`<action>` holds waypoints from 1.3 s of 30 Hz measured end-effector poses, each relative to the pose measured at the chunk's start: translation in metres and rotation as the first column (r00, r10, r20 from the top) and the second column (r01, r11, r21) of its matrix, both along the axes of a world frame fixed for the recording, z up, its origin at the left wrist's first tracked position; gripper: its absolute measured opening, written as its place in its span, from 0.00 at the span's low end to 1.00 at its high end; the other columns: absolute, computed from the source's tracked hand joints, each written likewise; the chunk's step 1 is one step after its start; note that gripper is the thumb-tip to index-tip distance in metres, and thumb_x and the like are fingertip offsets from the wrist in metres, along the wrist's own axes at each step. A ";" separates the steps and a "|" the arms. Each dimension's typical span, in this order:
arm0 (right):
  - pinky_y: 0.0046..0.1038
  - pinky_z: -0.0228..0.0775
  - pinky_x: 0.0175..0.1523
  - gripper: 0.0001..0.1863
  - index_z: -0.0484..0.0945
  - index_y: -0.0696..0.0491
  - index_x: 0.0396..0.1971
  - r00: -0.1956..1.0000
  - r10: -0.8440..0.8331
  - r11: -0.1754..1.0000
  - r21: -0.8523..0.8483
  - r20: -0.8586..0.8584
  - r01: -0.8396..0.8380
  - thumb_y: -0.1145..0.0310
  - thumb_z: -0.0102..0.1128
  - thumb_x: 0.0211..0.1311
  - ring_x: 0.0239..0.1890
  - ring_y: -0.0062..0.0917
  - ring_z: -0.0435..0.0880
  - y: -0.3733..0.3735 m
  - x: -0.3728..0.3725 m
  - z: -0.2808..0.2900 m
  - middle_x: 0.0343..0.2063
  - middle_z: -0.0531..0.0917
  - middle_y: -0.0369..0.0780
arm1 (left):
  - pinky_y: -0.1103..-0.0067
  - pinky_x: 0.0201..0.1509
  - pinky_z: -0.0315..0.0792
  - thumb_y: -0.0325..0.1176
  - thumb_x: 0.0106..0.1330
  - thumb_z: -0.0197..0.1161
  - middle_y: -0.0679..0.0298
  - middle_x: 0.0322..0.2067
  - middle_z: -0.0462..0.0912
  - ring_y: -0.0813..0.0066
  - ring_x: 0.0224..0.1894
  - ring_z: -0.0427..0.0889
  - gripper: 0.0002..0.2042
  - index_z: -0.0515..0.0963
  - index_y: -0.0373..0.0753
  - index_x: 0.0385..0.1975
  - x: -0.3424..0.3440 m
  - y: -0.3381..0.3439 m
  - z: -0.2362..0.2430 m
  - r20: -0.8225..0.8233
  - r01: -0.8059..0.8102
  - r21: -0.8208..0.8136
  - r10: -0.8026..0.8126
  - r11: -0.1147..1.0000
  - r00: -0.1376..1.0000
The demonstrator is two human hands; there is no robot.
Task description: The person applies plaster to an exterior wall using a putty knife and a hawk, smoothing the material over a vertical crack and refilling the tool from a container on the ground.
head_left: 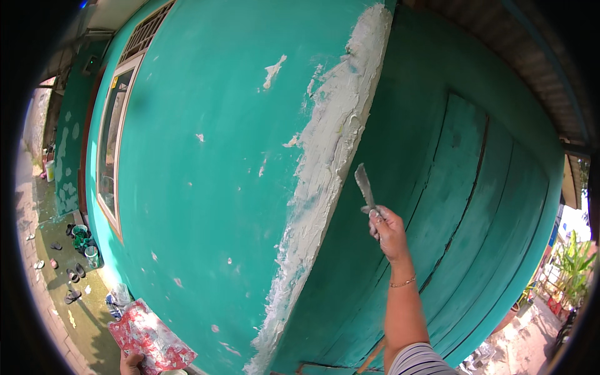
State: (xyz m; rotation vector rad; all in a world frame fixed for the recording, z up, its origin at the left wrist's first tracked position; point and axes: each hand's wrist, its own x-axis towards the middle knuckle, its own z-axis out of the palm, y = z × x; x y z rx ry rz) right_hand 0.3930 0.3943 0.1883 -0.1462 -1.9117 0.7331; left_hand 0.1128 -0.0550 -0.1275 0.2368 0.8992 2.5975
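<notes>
My right hand (386, 232) is raised and closed around a putty knife (363, 182), its blade pointing up and coated with whitish filler. The blade is just right of the wall corner and looks apart from it. Along that corner of the green wall (212, 181) runs a broad, rough strip of whitish filler (328, 137), from the top down to the bottom. At the lower left, my left hand (131, 362) grips the edge of a flat red board (147, 334) smeared with white filler. Most of that hand is cut off by the picture's edge.
Right of the corner is a shaded green wall with planks (462, 181) and dark gaps. A window (115, 137) is on the left. Several shoes (75, 272) and a bucket (92, 255) stand on the ground there. Potted plants (572, 265) are at the far right.
</notes>
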 end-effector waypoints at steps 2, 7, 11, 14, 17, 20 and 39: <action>0.20 0.58 0.26 0.16 0.77 0.54 0.53 0.981 -0.165 0.942 0.278 -0.099 0.186 0.67 0.56 0.68 0.21 0.15 0.65 -0.026 0.005 0.016 0.21 0.70 0.31 | 0.62 0.56 0.77 0.19 0.46 0.48 0.52 0.51 0.77 0.56 0.50 0.80 0.34 0.62 0.32 0.62 0.000 0.003 -0.004 0.004 -0.010 0.011 0.010 1.000 1.000; 0.29 0.64 0.31 0.29 0.76 0.39 0.59 0.854 -0.518 0.185 0.968 -0.053 0.172 0.71 0.60 0.54 0.24 0.24 0.72 -0.102 -0.013 0.008 0.22 0.69 0.34 | 0.62 0.57 0.77 0.19 0.47 0.49 0.52 0.51 0.77 0.56 0.51 0.80 0.34 0.62 0.33 0.62 0.004 0.009 -0.014 -0.016 0.027 0.036 -0.026 0.999 1.000; 0.28 0.62 0.30 0.29 0.78 0.36 0.57 0.783 -0.619 -0.054 0.998 -0.051 0.022 0.72 0.58 0.52 0.24 0.25 0.71 -0.083 -0.011 -0.001 0.21 0.67 0.34 | 0.61 0.57 0.77 0.19 0.48 0.48 0.51 0.52 0.76 0.56 0.51 0.80 0.34 0.62 0.33 0.63 0.003 0.017 -0.009 0.005 0.037 0.045 -0.038 0.998 0.999; 0.30 0.64 0.32 0.27 0.79 0.34 0.55 0.778 -0.603 -0.099 0.984 -0.178 0.148 0.71 0.60 0.52 0.24 0.27 0.72 -0.055 -0.008 0.039 0.22 0.68 0.34 | 0.61 0.57 0.77 0.20 0.48 0.48 0.51 0.51 0.76 0.56 0.51 0.80 0.34 0.62 0.33 0.63 -0.003 0.011 -0.016 -0.032 0.020 0.047 -0.019 0.999 0.999; 0.34 0.68 0.31 0.21 0.82 0.32 0.50 0.692 -0.621 -0.101 0.913 -0.368 0.395 0.67 0.62 0.56 0.25 0.30 0.76 -0.061 -0.018 0.112 0.22 0.70 0.36 | 0.61 0.58 0.76 0.20 0.48 0.48 0.51 0.52 0.76 0.55 0.51 0.80 0.34 0.61 0.33 0.63 0.005 0.014 0.000 0.007 0.013 0.059 -0.014 0.998 1.000; 0.36 0.71 0.31 0.18 0.81 0.29 0.51 0.580 -0.678 0.009 0.784 -0.451 0.621 0.63 0.59 0.61 0.26 0.36 0.78 -0.056 -0.021 0.182 0.22 0.74 0.37 | 0.63 0.56 0.77 0.20 0.47 0.49 0.52 0.51 0.76 0.56 0.50 0.80 0.35 0.61 0.33 0.63 -0.002 0.025 -0.007 -0.002 0.041 0.052 -0.041 0.998 0.999; 0.35 0.71 0.29 0.21 0.81 0.31 0.51 0.603 -0.567 -0.064 0.759 -0.562 0.648 0.64 0.62 0.57 0.24 0.34 0.77 -0.030 -0.015 0.196 0.20 0.70 0.37 | 0.86 0.10 0.55 0.32 0.65 0.57 0.72 0.16 0.71 0.85 0.12 0.66 0.06 0.74 0.43 0.25 -0.028 0.011 -0.014 0.177 -0.016 -0.241 0.061 0.970 0.982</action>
